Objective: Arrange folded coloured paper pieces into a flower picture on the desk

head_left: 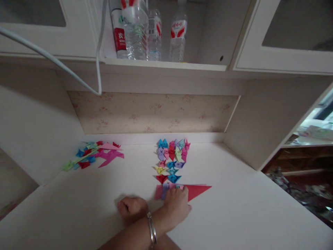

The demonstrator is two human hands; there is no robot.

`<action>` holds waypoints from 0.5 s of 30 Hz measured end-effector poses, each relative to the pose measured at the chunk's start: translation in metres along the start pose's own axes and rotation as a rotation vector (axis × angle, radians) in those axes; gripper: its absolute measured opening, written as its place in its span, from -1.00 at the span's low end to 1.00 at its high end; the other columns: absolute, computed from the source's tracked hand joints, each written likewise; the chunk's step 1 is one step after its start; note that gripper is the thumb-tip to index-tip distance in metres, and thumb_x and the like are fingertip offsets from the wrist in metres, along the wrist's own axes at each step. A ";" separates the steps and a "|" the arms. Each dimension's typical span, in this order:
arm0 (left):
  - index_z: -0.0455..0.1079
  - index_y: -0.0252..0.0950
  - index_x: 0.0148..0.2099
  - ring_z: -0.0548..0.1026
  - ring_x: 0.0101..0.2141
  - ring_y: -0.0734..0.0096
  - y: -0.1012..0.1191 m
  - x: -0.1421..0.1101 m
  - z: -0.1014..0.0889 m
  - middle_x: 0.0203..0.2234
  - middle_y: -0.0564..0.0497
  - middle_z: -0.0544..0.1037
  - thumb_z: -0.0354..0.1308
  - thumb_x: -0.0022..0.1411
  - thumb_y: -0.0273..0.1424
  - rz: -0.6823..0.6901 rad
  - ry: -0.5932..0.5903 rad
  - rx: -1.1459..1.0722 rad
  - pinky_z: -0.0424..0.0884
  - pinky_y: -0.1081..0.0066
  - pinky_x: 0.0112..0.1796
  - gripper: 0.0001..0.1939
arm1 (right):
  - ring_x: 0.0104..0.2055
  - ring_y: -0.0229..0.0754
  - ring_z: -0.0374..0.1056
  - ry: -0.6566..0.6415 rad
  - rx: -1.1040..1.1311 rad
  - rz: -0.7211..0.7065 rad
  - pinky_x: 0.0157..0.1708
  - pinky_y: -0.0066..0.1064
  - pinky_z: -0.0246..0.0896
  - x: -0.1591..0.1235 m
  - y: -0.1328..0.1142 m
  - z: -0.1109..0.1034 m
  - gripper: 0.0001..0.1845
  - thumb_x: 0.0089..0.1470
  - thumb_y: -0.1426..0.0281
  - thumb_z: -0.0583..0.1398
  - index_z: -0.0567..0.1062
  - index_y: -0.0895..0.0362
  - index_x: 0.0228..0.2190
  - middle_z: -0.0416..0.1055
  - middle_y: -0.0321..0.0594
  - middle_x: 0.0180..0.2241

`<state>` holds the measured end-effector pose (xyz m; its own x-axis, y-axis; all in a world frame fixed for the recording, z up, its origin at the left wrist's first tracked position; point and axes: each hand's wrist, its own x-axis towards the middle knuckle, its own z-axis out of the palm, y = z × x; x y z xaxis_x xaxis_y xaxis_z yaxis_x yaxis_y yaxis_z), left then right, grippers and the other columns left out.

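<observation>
My forearms cross low in the view. My left hand (pixel 177 207), with a silver bracelet (pixel 152 229) at the wrist, reaches right over the other arm. Its fingers are curled down on a row of folded papers; what they hold is hidden beneath them. A red folded paper (pixel 196 191) points right from under these fingers, and pink and lavender pieces (pixel 161 191) show on the left. My right hand (pixel 133 209) rests on the white tabletop as a loose fist, apart from the papers. Just beyond stand rows of small colourful origami pieces (pixel 171 163).
A heap of origami (pixel 90 154) with a magenta folded bird-like piece (pixel 110 156) lies at the back left. Above the tabletop (pixel 234 208), a shelf holds plastic bottles (pixel 178 38). A white cable (pixel 78 78) hangs in front. Side panels bound the tabletop.
</observation>
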<state>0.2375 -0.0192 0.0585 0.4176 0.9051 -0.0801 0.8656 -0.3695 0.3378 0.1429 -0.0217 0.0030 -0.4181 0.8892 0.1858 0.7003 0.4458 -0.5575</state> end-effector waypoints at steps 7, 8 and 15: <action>0.39 -0.28 -0.14 0.50 -0.22 0.13 -0.013 0.008 -0.005 -0.27 -0.14 0.57 0.08 0.04 -0.46 -0.032 0.044 -0.006 0.32 0.31 -0.29 -0.73 | -0.45 -0.26 0.41 0.031 -0.003 -0.054 -0.48 -0.51 0.14 0.003 0.008 0.015 -0.65 0.19 0.21 0.04 0.55 0.04 -0.44 0.55 -0.36 -0.46; 0.40 -0.27 -0.16 0.50 -0.23 0.14 -0.014 0.007 -0.005 -0.28 -0.14 0.57 0.09 0.04 -0.45 -0.029 0.049 -0.006 0.31 0.32 -0.30 -0.74 | -0.45 -0.26 0.41 0.042 -0.008 -0.053 -0.48 -0.51 0.15 0.003 0.009 0.017 -0.65 0.19 0.21 0.04 0.55 0.04 -0.44 0.55 -0.36 -0.47; 0.37 -0.22 -0.38 0.38 -0.48 0.39 -0.024 -0.015 -0.018 -0.50 0.05 0.49 0.20 0.03 -0.27 0.013 0.109 -0.272 0.09 0.46 -0.50 -0.85 | -0.51 -0.22 0.41 0.047 0.091 -0.037 -0.55 -0.51 0.18 0.002 0.012 0.013 -0.75 0.12 0.26 0.14 0.57 0.05 -0.47 0.53 -0.37 -0.53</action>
<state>0.2054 -0.0196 0.0681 0.3837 0.9232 0.0223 0.7480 -0.3248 0.5788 0.1430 -0.0163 -0.0143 -0.4137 0.8769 0.2447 0.6282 0.4694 -0.6205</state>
